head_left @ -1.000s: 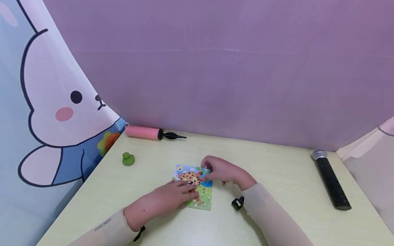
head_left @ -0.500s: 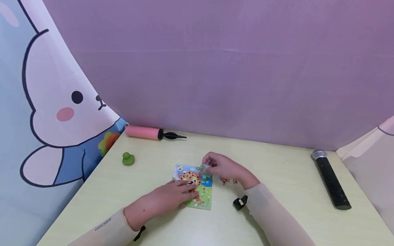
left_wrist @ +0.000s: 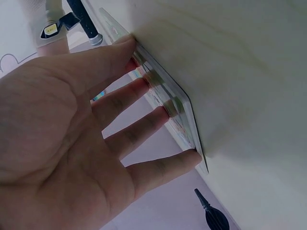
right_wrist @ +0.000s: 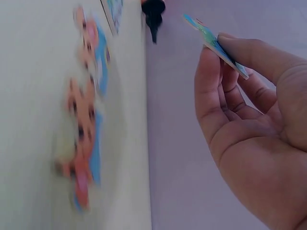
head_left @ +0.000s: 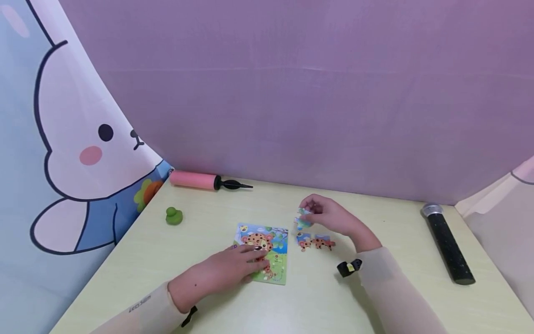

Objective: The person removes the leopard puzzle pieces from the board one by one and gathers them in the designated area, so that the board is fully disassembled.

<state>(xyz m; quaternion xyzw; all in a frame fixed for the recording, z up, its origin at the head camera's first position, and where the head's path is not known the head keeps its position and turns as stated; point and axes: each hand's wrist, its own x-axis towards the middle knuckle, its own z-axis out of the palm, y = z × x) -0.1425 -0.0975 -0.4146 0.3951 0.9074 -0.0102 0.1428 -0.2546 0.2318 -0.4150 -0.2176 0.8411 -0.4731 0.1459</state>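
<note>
A small puzzle board (head_left: 280,264) with a spotted leopard picture lies flat on the table. My left hand (head_left: 221,272) rests on its left part with fingers stretched out; the left wrist view shows the fingertips (left_wrist: 165,112) touching the board near its edge. Between thumb and fingers my right hand (head_left: 333,217) pinches a blue-green puzzle piece (right_wrist: 213,40), held above the table to the right of the board. Below that hand lie two loose leopard puzzle pieces, the left piece (head_left: 304,241) and the right piece (head_left: 323,242). My left hand hides part of the picture.
A green toy duck (head_left: 173,216) sits at the left. Behind it, a pink hand pump (head_left: 193,180) with a black nozzle lies by the purple backdrop (head_left: 292,93). A black microphone (head_left: 448,246) lies far right.
My right hand has moved from the board's upper right corner to the right, carrying the puzzle piece. The two loose pieces now show fully. My left hand has stayed in place.
</note>
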